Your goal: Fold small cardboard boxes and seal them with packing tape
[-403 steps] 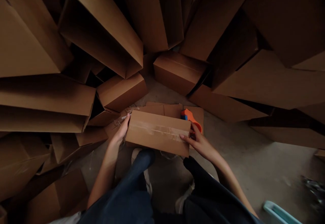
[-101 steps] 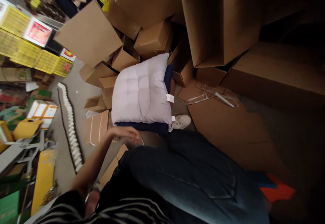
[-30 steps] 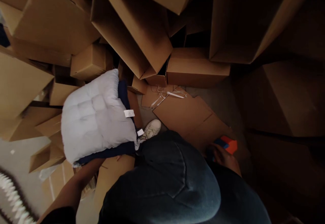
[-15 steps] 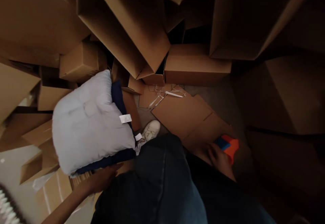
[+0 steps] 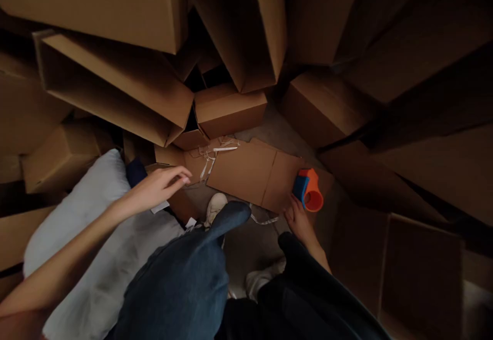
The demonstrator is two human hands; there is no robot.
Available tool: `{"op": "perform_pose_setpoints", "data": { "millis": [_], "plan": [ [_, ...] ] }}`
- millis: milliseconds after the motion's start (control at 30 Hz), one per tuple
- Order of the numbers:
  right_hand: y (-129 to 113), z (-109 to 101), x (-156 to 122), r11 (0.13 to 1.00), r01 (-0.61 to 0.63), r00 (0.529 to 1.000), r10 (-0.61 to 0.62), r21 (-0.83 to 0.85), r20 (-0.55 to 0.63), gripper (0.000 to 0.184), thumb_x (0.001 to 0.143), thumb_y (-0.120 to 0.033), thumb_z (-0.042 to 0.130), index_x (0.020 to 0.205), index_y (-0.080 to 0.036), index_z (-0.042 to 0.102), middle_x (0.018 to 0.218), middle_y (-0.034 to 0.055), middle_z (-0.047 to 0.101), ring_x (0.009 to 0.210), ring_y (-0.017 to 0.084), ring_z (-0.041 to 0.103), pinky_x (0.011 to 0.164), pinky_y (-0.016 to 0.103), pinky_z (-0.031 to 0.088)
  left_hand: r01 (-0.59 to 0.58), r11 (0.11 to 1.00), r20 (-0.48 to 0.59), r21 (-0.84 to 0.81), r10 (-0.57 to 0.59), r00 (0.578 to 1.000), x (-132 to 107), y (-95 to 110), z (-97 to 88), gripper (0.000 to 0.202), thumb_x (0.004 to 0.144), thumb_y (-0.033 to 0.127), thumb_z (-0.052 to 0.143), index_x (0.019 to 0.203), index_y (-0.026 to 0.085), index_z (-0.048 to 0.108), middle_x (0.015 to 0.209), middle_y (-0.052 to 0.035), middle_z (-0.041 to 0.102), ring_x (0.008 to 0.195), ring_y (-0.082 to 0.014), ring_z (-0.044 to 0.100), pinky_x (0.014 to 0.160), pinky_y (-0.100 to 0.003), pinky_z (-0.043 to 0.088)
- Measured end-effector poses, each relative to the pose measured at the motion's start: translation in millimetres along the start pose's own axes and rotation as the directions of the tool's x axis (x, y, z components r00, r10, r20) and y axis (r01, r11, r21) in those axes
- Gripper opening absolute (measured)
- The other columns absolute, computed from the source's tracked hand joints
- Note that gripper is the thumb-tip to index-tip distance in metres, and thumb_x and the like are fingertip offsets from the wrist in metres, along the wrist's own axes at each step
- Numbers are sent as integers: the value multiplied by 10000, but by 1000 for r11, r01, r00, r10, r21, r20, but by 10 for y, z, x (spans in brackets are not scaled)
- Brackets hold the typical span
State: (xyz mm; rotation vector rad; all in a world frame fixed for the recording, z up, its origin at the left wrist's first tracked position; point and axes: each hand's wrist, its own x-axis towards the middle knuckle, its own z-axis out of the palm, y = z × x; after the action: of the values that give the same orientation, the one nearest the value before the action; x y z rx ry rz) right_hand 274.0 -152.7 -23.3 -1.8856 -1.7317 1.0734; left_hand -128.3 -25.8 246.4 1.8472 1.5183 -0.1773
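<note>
My left hand [image 5: 156, 187] reaches forward above the pale grey cushion [image 5: 88, 237], fingers loosely spread and holding nothing, pointing toward the flattened cardboard sheets [image 5: 246, 173] on the floor. My right hand [image 5: 297, 220] rests low by my right knee, fingers touching the handle of the orange and blue tape dispenser [image 5: 308, 191], which lies on the cardboard. A dark blue cushion [image 5: 135, 171] peeks out from under the grey one. White plastic straps [image 5: 210, 157] lie tangled on the sheets' far end. My legs in dark jeans and a white shoe [image 5: 215, 207] fill the bottom.
Brown cardboard boxes [image 5: 154, 88] are piled high all around, leaning in from the left, back and right. A small closed box [image 5: 229, 110] sits just beyond the flat sheets. Bare concrete floor [image 5: 250, 242] shows between my feet.
My view has swung right, shifting the cushions to the lower left. My left hand left the cushion's underside and reaches forward over it. The right hand stays by the tape dispenser.
</note>
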Motion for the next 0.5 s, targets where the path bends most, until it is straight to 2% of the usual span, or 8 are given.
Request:
{"op": "perform_pose_setpoints", "data": {
  "millis": [100,233,300,367,500],
  "plan": [
    [-151,-153,-112,999,-34,999,34,-8,5,499,931,-416,380,1361,-191,499,1402,144,541,1274,270,546,1077,463,441,-137,980,100,142,123,987,319,77,309,379,976,354,357,1144,167,641,1093,-41,709,943,-199,622,862,-286,416],
    [-283,-202,-273,994,-109,994,109,-1,-34,432,917,-388,424,1282,-217,581,1265,116,659,1130,252,645,1001,440,493,-200,960,131,197,177,975,506,63,757,302,920,336,474,1054,163,683,991,-59,726,911,-221,625,838,-302,417],
    [-311,-153,-364,990,-139,986,141,23,-88,418,918,-362,434,1279,-217,585,1223,111,684,1078,239,671,968,424,513,-245,963,165,108,226,960,547,-15,950,314,923,333,480,1091,148,670,1016,-33,728,923,-185,614,834,-264,413],
    [-329,-93,-455,989,-136,985,141,56,-94,385,909,-310,454,1246,-206,607,1158,111,716,1023,228,694,926,401,539,-259,966,213,-12,255,943,571,-107,1105,330,935,305,450,1093,108,662,1007,-23,732,898,-147,608,811,-227,413],
    [-415,-32,-605,993,-105,989,110,61,-97,262,915,-244,487,1087,-184,676,992,101,754,876,201,722,813,345,581,-221,972,203,-81,233,951,541,-194,1245,326,942,283,449,962,51,677,852,-28,729,812,-128,605,749,-221,436]
  ]
}}
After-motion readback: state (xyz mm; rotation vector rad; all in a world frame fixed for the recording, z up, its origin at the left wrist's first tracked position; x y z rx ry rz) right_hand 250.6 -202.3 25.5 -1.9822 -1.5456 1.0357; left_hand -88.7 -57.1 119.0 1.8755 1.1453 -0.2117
